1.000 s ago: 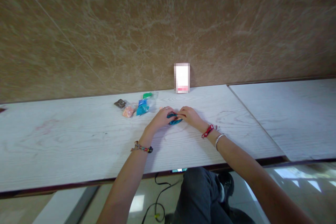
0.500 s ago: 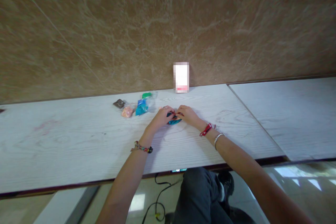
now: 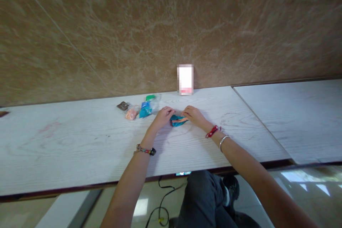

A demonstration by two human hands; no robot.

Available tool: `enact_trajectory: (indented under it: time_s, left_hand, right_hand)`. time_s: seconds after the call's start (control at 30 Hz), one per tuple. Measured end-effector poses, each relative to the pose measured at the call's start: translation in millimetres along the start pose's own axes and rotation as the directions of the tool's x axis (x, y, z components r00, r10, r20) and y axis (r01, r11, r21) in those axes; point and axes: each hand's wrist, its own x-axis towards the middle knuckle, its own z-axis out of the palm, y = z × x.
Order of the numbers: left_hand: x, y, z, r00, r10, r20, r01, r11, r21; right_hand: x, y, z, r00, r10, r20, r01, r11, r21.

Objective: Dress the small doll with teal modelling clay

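Observation:
On the white tabletop between my hands lies a small teal piece (image 3: 176, 123) with a peach strip (image 3: 179, 119) across its top; both look like modelling clay. My right hand (image 3: 194, 115) has its fingers closed at the strip's right end and seems to pinch it. At the upper left of the teal piece is my left hand (image 3: 163, 117), fingertips drawn together. Whatever the left fingertips hold, if anything, is too small to make out. A dark reddish bit shows at the teal piece's left edge, partly covered by the left hand.
Left of my hands lie clear bags with blue stuff (image 3: 145, 109), peach stuff (image 3: 131, 114) and dark brown stuff (image 3: 123, 105), plus a green piece (image 3: 150, 97). A blurred white upright item (image 3: 185, 79) stands against the brown wall (image 3: 120, 39). A cable (image 3: 160, 206) lies on the floor.
My hands have moved apart from each other, the left slightly left and the right slightly right. More of the teal piece and the peach strip now shows between them.

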Motion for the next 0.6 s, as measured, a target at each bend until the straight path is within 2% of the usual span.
enact_trajectory:
  time_s: [0.13, 0.23, 0.33, 0.43, 0.5, 0.6]
  left_hand:
    - [-2.3, -2.7, -21.7, 0.989, 0.009, -0.146, -0.012, 1.000, -0.017]
    - [-7.1, -13.4, -42.2, 0.959, 0.022, -0.283, 0.008, 0.995, 0.104]
    - [-14.6, -34.1, -58.4, 0.902, -0.105, -0.418, 0.224, 0.942, 0.248]
    - [-21.9, -56.6, -67.4, 0.801, -0.265, -0.536, 0.447, 0.861, 0.242]
    - [-24.9, -67.7, -70.9, 0.767, -0.303, -0.566, 0.496, 0.840, 0.223]
    - [-26.8, -74.9, -74.6, 0.743, -0.321, -0.587, 0.521, 0.827, 0.209]
  right_hand:
    - [-4.4, 2.8, -5.7, 0.999, 0.017, -0.045, -0.017, 1.000, 0.011]
    - [-5.6, 2.9, -9.1, 0.997, 0.022, -0.073, -0.021, 1.000, 0.011]
    - [2.0, 0.5, -13.7, 0.997, 0.014, -0.078, -0.014, 1.000, 0.003]
    - [22.9, -6.5, -17.6, 0.999, -0.011, -0.031, 0.010, 1.000, -0.007]
    - [42.7, -14.7, -16.8, 1.000, -0.021, 0.020, 0.021, 1.000, -0.011]
    - [74.3, -31.8, -7.5, 0.993, -0.016, 0.116, 0.017, 1.000, -0.005]
